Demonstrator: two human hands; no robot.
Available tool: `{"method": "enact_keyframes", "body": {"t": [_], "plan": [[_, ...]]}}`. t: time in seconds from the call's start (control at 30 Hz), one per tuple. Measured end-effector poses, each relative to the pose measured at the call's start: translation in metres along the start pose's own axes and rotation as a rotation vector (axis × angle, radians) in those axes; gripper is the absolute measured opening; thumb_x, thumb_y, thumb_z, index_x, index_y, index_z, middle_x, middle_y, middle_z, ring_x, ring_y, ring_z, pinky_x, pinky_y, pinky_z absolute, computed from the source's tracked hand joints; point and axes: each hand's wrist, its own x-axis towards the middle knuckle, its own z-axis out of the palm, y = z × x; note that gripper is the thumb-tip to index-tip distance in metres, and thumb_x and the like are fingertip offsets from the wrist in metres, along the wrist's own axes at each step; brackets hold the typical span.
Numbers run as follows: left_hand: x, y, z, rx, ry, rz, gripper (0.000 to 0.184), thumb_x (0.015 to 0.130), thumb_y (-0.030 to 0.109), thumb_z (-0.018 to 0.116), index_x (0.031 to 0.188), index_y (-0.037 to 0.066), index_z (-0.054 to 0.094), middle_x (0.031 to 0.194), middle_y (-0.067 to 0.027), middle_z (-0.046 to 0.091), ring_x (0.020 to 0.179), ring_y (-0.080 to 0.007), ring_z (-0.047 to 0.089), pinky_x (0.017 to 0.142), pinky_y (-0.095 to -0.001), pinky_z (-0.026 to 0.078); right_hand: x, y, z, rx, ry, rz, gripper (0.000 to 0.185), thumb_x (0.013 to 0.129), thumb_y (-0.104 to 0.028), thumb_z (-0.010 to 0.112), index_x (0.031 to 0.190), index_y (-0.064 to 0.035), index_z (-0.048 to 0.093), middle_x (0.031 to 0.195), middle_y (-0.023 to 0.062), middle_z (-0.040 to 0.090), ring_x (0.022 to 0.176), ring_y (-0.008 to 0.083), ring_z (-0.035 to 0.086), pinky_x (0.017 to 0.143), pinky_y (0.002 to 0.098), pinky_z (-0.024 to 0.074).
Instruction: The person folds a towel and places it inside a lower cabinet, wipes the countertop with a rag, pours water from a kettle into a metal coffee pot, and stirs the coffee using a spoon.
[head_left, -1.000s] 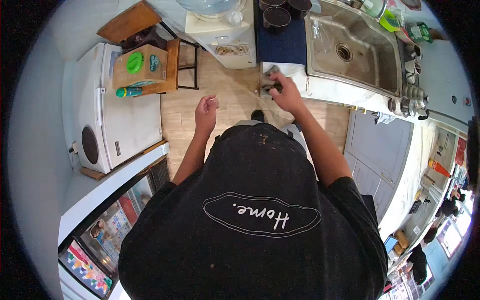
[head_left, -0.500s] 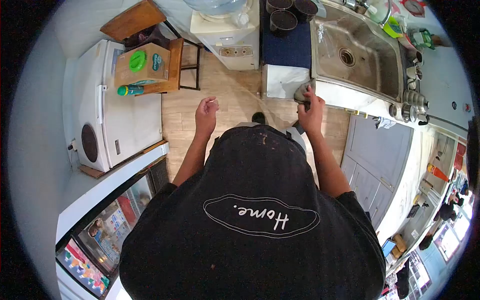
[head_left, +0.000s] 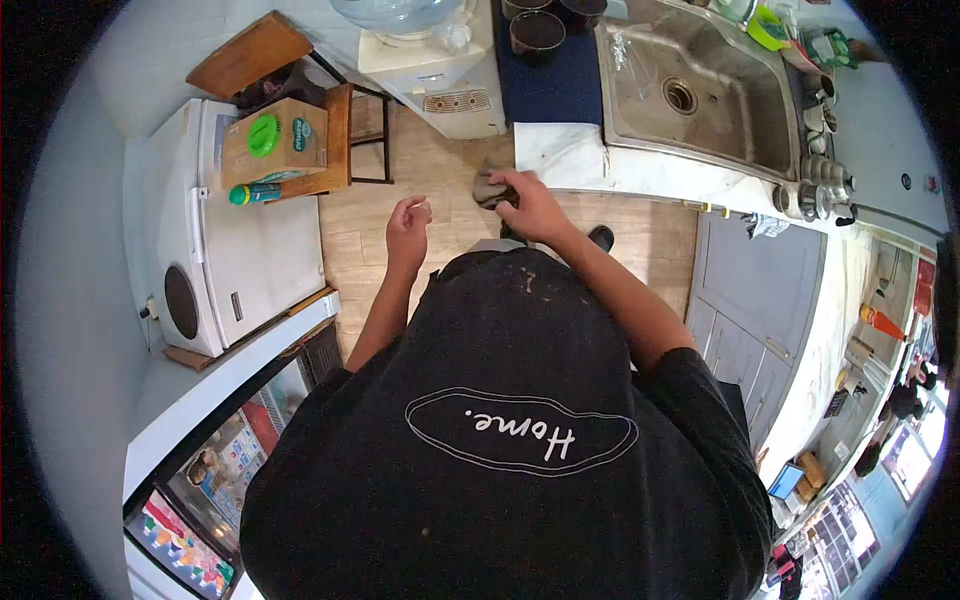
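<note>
My right hand (head_left: pixel 537 208) is closed on a crumpled grey-brown cloth (head_left: pixel 487 187). The cloth hangs over the floor, apart from the white marble counter edge (head_left: pixel 560 150). My left hand (head_left: pixel 407 232) hovers over the floor to the left, its fingers loosely bent and nothing visible in them. A steel sink (head_left: pixel 640 115) is set into the counter beyond my right arm. Left of the sink, several dark bowls (head_left: pixel 537 35) stand on a dark blue mat (head_left: pixel 550 95).
A water dispenser (head_left: pixel 440 75) stands ahead. At left are a white chest freezer (head_left: pixel 265 255) and a wooden chair (head_left: pixel 340 135) bearing a cardboard box (head_left: pixel 290 145) and a green canister (head_left: pixel 255 193). Metal cups (head_left: pixel 815 200) line the sink's right side; grey cabinets (head_left: pixel 750 290) are below.
My right hand has carried the cloth leftward, away from the counter corner and over the floor. My left hand has barely moved. The view has shifted slightly.
</note>
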Motion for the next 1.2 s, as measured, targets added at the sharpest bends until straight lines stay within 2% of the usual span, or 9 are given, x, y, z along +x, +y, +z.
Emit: {"method": "enact_keyframes", "body": {"t": [0.1,0.23,0.4,0.5,0.6,0.73,0.9,1.03,1.2], "plan": [[-0.003,-0.001,0.003,0.011,-0.013,0.009,0.034,0.101,0.03,0.059,0.125,0.007,0.062,0.102,-0.0067,0.069,0.097,-0.0167,0.066,0.082,-0.0328,0.049,-0.008,-0.001,-0.004,0.359,0.031,0.191,0.045,0.081,-0.009,0.06,0.126,-0.0056,0.056,0.12,0.0199,0.064,0.108,0.0344,0.062,0.099,0.0408,0.0479],[-0.003,-0.003,0.002,0.034,-0.018,0.02,0.033,0.1,0.03,0.059,0.125,0.008,0.062,0.101,-0.0063,0.069,0.095,-0.0166,0.066,0.081,-0.0326,0.05,-0.04,0.003,-0.059,0.405,0.353,0.327,0.044,0.081,-0.004,0.058,0.125,-0.0039,0.056,0.116,0.0184,0.064,0.109,0.0279,0.062,0.097,0.0377,0.0486],[0.001,-0.002,-0.001,-0.012,-0.009,0.022,0.032,0.1,0.028,0.059,0.125,0.008,0.062,0.102,-0.0055,0.068,0.096,-0.0162,0.065,0.082,-0.0328,0.049,-0.087,0.052,-0.131,-0.246,0.785,0.389,0.045,0.08,0.0,0.058,0.125,-0.0007,0.057,0.12,0.02,0.062,0.113,0.0343,0.057,0.1,0.0438,0.0459],[0.001,-0.003,-0.001,-0.009,-0.016,0.02,0.032,0.1,0.028,0.058,0.125,0.008,0.062,0.102,-0.0052,0.068,0.096,-0.0158,0.065,0.082,-0.033,0.049,-0.091,0.055,-0.133,-0.531,0.672,0.345,0.047,0.08,0.001,0.058,0.126,-0.002,0.056,0.122,0.0188,0.062,0.113,0.0381,0.055,0.101,0.0475,0.0437],[-0.001,-0.005,0.001,0.01,-0.018,0.034,0.032,0.1,0.028,0.058,0.125,0.009,0.062,0.103,-0.0051,0.068,0.095,-0.0156,0.065,0.082,-0.0331,0.049,-0.075,0.037,-0.107,-0.358,0.581,0.359,0.045,0.078,0.001,0.06,0.124,-0.0025,0.057,0.127,0.0175,0.062,0.115,0.0403,0.053,0.101,0.0492,0.0424],[0.003,-0.003,0.009,0.04,-0.041,0.03,0.031,0.101,0.028,0.057,0.125,0.009,0.062,0.103,-0.0051,0.068,0.095,-0.0157,0.065,0.082,-0.033,0.049,-0.044,0.03,-0.061,-0.417,0.399,-0.019,0.051,0.074,0.004,0.061,0.124,-0.004,0.057,0.121,0.0189,0.063,0.113,0.0387,0.052,0.101,0.0477,0.0423],[0.004,0.011,0.021,0.004,-0.055,0.026,0.027,0.1,0.02,0.059,0.121,0.003,0.062,0.097,-0.0053,0.067,0.091,-0.0148,0.064,0.083,-0.0296,0.05,-0.01,0.001,-0.042,-0.047,0.104,0.216,0.045,0.08,0.002,0.055,0.124,-0.0038,0.057,0.117,0.0159,0.065,0.107,0.0334,0.057,0.098,0.0422,0.0462],[0.004,0.019,0.03,0.017,-0.052,0.026,0.025,0.099,0.014,0.059,0.12,0.0,0.061,0.095,-0.0058,0.066,0.089,-0.0147,0.064,0.084,-0.0281,0.05,-0.016,-0.004,-0.076,0.647,0.25,0.38,0.044,0.084,-0.002,0.056,0.129,-0.0035,0.053,0.113,0.0125,0.063,0.101,0.02,0.06,0.089,0.0321,0.0501],[0.003,0.014,0.044,0.046,-0.093,0.011,0.026,0.1,0.015,0.057,0.12,0.0,0.061,0.094,-0.006,0.066,0.09,-0.0149,0.064,0.085,-0.0287,0.05,-0.079,0.015,-0.126,1.127,0.461,0.355,0.054,0.088,-0.006,0.055,0.14,-0.008,0.043,0.126,0.0154,0.059,0.113,0.0266,0.06,0.096,0.0387,0.05]]}}
